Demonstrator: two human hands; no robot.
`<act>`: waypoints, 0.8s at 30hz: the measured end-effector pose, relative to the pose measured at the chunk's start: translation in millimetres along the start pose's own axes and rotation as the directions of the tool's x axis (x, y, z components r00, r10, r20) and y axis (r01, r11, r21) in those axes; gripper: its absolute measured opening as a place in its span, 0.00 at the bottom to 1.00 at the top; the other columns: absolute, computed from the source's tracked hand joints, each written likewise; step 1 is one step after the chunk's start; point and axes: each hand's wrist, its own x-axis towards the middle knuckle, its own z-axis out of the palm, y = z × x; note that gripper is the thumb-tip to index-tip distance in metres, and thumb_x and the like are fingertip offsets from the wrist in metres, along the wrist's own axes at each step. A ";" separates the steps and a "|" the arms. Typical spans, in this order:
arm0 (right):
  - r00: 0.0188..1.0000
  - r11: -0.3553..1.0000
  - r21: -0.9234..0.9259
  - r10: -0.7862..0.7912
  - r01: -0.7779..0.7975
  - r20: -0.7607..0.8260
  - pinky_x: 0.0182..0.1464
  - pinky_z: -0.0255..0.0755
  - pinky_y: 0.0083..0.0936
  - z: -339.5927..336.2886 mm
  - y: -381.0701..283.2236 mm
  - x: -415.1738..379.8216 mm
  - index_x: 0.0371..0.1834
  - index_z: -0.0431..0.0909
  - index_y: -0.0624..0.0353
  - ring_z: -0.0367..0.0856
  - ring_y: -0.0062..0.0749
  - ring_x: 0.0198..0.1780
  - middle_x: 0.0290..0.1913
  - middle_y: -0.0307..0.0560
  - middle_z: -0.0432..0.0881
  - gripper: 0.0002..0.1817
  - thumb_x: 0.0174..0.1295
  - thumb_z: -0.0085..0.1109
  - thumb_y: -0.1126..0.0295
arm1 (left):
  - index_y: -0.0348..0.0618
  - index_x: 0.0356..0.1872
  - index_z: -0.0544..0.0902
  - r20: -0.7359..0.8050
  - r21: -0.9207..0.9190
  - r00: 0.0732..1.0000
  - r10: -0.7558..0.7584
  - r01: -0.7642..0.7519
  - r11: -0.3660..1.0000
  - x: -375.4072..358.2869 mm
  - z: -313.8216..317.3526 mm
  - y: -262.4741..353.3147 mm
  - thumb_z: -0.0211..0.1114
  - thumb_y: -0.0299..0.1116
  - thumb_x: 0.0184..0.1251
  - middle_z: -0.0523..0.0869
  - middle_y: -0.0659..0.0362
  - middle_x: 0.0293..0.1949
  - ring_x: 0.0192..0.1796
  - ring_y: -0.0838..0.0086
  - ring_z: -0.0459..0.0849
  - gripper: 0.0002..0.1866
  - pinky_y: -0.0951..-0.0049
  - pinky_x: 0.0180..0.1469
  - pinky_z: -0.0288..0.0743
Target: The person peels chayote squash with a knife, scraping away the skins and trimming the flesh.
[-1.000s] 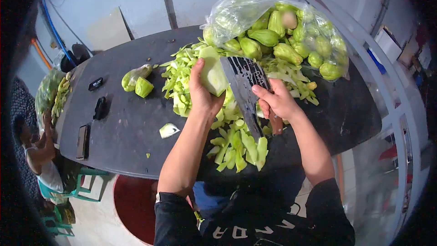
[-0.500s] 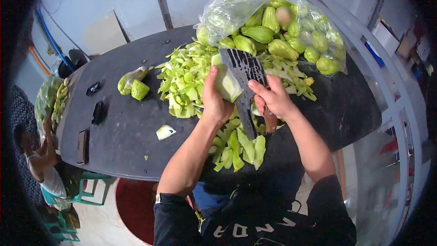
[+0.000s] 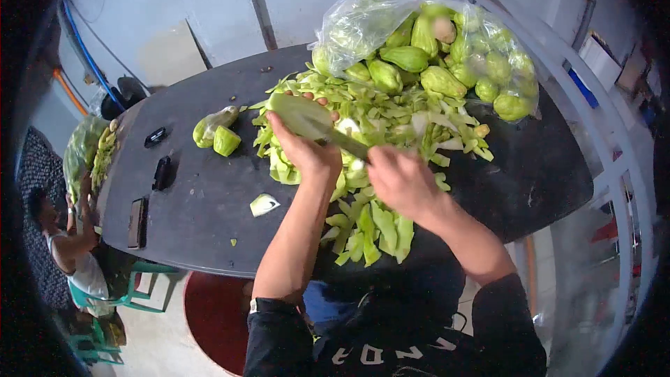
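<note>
My left hand (image 3: 307, 148) grips a pale green chayote (image 3: 299, 115), held above a heap of green peelings (image 3: 380, 122) on the dark round table (image 3: 195, 202). My right hand (image 3: 401, 181) holds a cleaver (image 3: 347, 144) by its handle. The blade is seen edge-on and lies against the lower right side of the chayote. The handle is hidden inside my fist. More peel strips (image 3: 366, 227) lie near the table's front edge.
A clear plastic bag of whole chayotes (image 3: 447, 56) sits at the back right. A cut chayote (image 3: 216, 132) and a single piece (image 3: 264, 204) lie left of the heap. Small dark objects and a phone (image 3: 137, 222) lie at the table's left. A person sits at far left.
The cleaver turned from flat-on to edge-on and slid left into the chayote. My left hand shifted left and rotated the chayote so its green side faces up.
</note>
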 end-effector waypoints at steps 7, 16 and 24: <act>0.995 0.994 -0.070 -0.081 0.085 0.057 0.22 0.73 0.36 6.7 -22.3 -0.1 0.37 0.70 0.61 0.77 0.44 0.23 0.27 0.48 0.70 0.12 0.53 0.62 0.77 | 0.48 0.61 0.68 0.082 -0.032 0.975 0.206 -0.204 0.979 4.3 -9.0 4.6 0.43 0.62 0.76 0.76 0.55 0.45 0.46 0.66 0.78 0.30 0.64 0.41 0.79; 0.999 0.992 -0.125 -0.014 0.019 0.044 0.22 0.74 0.37 7.2 -23.3 0.7 0.36 0.69 0.60 0.78 0.45 0.22 0.25 0.49 0.71 0.11 0.54 0.61 0.77 | 0.50 0.60 0.70 0.088 0.063 0.974 0.210 -0.216 0.974 -8.0 -6.5 -10.4 0.43 0.63 0.76 0.79 0.54 0.46 0.47 0.62 0.79 0.29 0.59 0.43 0.80; 0.993 0.982 -0.179 0.083 -0.068 0.079 0.21 0.78 0.42 9.0 -24.5 -0.6 0.41 0.68 0.64 0.83 0.50 0.25 0.26 0.56 0.76 0.11 0.58 0.56 0.73 | 0.47 0.59 0.70 0.080 0.088 0.994 0.074 -0.081 0.993 -23.2 -1.6 -25.3 0.39 0.60 0.78 0.79 0.56 0.46 0.45 0.65 0.80 0.28 0.63 0.42 0.80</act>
